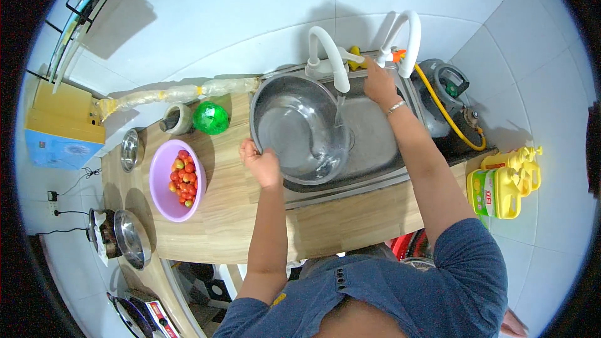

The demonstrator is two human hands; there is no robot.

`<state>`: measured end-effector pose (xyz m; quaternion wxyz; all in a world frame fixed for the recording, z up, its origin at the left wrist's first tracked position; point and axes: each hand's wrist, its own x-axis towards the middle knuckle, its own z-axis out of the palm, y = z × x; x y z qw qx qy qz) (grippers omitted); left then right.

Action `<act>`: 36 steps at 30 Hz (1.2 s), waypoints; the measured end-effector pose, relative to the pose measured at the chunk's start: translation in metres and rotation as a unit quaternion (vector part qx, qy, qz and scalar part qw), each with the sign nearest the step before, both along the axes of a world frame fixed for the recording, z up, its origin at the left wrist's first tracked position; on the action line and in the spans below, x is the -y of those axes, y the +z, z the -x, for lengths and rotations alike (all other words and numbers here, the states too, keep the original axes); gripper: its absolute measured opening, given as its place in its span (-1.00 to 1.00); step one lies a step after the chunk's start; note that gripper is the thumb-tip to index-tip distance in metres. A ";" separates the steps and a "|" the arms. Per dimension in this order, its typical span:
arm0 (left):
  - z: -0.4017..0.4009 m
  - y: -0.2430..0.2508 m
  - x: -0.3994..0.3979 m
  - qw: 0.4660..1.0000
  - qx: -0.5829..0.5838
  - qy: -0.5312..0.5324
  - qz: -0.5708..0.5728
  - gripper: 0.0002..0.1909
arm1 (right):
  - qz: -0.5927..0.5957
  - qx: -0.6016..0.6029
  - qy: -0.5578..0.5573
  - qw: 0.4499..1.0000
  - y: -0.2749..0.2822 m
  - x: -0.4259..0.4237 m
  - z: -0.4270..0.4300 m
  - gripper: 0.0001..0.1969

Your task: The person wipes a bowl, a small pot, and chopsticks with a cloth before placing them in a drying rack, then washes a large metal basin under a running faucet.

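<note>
My left hand [261, 163] grips the near left rim of a large stainless steel basin [286, 136], which stands tilted in the metal sink [371, 122]. Water runs from the left white gooseneck faucet [335, 63] into the basin's right side. My right hand [379, 82] reaches to the white faucet lever [353, 57], its fingertips at the lever's end; its other fingers look curled. On the counter to the left, a purple plastic bowl [159, 183] holds several small red tomatoes [184, 178], a few partly green.
Behind the purple bowl are a green plastic object [211, 118], a stone mortar [180, 119] and a small steel bowl [130, 150]. A second white faucet [411, 37] rises at the right. Beyond the sink stand a gas cylinder [434, 98] with a yellow hose and yellow jugs [504, 192].
</note>
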<state>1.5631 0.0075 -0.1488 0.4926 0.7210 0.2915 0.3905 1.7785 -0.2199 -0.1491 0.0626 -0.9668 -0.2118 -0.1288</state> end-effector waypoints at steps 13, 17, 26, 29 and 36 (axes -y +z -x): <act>0.026 -0.029 0.016 0.874 0.038 -0.003 0.485 -0.77 | -0.340 -0.717 -0.124 0.595 -0.003 0.060 0.115 -0.32; 0.026 -0.030 0.027 0.872 0.002 0.008 0.490 -0.78 | -0.366 -0.704 -0.139 0.592 -0.027 0.058 0.131 -0.51; 0.031 -0.036 0.028 0.858 -0.038 0.022 0.513 -0.78 | -0.386 -0.674 -0.149 0.613 -0.029 0.058 0.144 -0.66; 0.029 -0.029 0.029 0.869 -0.048 0.012 0.492 -0.77 | -0.383 -0.667 -0.150 0.621 -0.036 0.058 0.144 -0.69; 0.035 -0.036 0.019 0.841 -0.142 -0.005 0.521 -0.76 | -0.390 -0.636 -0.167 0.645 -0.025 0.052 0.150 -0.71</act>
